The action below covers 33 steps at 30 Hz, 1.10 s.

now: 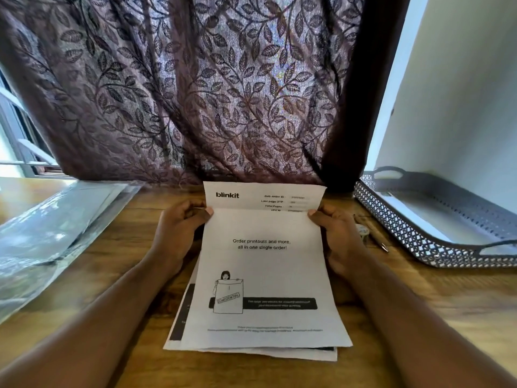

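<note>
Far to the left, a pile of clear plastic sleeves [56,228] lies on the wooden surface [419,303], catching the light from a window frame [16,130] behind it. A purple curtain [195,93] with a leaf pattern hangs across the back, and its lower hem reaches the far edge of the surface.

Next comes the left hand [179,231]. Its fingers are curled round the left edge of the printed sheet [263,275], with the thumb pressed on the front near the top corner. The sheet sits in the middle, straight ahead of the person. Its near end rests on a loose stack of papers [179,326] and its far end is raised. A line runs across the sheet between the two thumbs, and above it a header strip reading "blinkit" stands up. Whether that line is a fold or the edge of a second page cannot be told. Below the line are a printed heading, a small drawing and a black bar.

The right hand [338,236] mirrors the left, with its fingers wrapped behind the right edge and the thumb pinching the front at the same line.

Just beyond that hand lie a small roll [362,231], partly hidden, and a pen [377,242]. Farther right, a perforated metal tray [419,242] with handles sits against a pale wall [461,93].
</note>
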Tool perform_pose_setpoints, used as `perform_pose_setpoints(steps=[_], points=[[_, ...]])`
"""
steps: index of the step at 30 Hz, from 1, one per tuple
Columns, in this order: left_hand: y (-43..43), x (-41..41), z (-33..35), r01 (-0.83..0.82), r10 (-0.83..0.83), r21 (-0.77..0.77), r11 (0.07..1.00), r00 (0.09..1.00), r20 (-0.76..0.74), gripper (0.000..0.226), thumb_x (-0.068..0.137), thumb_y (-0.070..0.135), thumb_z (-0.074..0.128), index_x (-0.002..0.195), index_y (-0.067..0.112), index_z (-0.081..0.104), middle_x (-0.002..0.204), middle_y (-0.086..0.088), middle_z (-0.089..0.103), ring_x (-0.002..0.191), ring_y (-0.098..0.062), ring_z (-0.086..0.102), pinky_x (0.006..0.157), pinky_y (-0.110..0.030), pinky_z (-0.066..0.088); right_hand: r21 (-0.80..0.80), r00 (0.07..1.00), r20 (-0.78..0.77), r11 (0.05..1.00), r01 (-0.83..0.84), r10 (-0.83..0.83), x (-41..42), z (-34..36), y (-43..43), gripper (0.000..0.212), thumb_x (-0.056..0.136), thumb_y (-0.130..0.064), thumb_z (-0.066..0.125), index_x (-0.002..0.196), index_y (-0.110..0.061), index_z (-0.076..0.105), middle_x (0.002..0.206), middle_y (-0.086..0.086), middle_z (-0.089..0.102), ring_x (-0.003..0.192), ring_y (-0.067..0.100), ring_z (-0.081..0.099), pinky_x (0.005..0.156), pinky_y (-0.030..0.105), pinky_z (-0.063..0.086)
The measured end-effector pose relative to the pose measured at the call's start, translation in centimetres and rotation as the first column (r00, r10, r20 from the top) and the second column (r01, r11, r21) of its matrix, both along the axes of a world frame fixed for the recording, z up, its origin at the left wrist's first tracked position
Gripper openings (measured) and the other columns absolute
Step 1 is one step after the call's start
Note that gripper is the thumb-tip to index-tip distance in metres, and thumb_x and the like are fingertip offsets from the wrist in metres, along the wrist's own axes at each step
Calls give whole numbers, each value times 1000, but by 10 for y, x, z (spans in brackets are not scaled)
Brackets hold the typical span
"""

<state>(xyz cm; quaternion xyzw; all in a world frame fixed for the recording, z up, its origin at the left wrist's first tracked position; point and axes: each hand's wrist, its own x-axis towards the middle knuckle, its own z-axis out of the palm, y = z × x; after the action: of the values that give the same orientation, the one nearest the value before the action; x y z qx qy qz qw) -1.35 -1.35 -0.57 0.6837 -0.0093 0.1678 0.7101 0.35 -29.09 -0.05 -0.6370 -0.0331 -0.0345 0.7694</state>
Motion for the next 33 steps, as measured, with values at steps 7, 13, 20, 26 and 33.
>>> perform_pose_setpoints(steps=[7, 13, 20, 26, 33], points=[[2, 1, -4, 46, -41, -75, 996, 997, 63, 19, 93, -2, 58, 96, 10, 72, 81, -8, 74, 69, -21, 69, 56, -28, 55, 74, 992, -118, 996, -46, 55, 11, -2, -8, 26, 95, -17, 50, 86, -15, 75, 77, 15, 68, 66, 30, 63, 61, 35, 55], [2, 4, -4, 41, -29, -134, 990, 996, 88, 20, 89, 4, 54, 91, 1, 74, 83, -16, 71, 72, -29, 62, 61, -31, 49, 71, 984, -156, 995, -73, 83, 12, -4, -10, 35, 88, -32, 52, 94, -8, 77, 90, 23, 64, 76, 36, 57, 70, 37, 49], [1, 3, -2, 55, -55, 37, 998, 998, 2, 24, 88, 11, 72, 112, 10, 71, 90, -3, 75, 78, -20, 70, 64, -27, 57, -138, 995, 103, 990, 22, -8, 3, 0, 5, 21, 90, -3, 70, 107, -15, 74, 92, 12, 78, 84, 27, 75, 75, 41, 63], [3, 3, -2, -107, 64, 390, 915, 990, 122, 10, 85, 18, 78, 91, 26, 77, 93, 1, 78, 85, -34, 71, 82, -54, 59, -703, 869, 484, 547, 454, -99, 5, -2, 15, 20, 88, -26, 75, 108, -22, 73, 108, -3, 74, 93, 14, 66, 79, 32, 52], [-15, -10, 8, -184, 35, 498, 847, 956, 292, 9, 88, 17, 74, 96, 19, 77, 92, 16, 75, 84, 1, 67, 80, -33, 55, -800, 777, 584, 326, 503, 234, -11, 5, 44, 30, 97, -41, 47, 113, -28, 69, 106, -7, 75, 97, 18, 68, 111, 54, 34]])
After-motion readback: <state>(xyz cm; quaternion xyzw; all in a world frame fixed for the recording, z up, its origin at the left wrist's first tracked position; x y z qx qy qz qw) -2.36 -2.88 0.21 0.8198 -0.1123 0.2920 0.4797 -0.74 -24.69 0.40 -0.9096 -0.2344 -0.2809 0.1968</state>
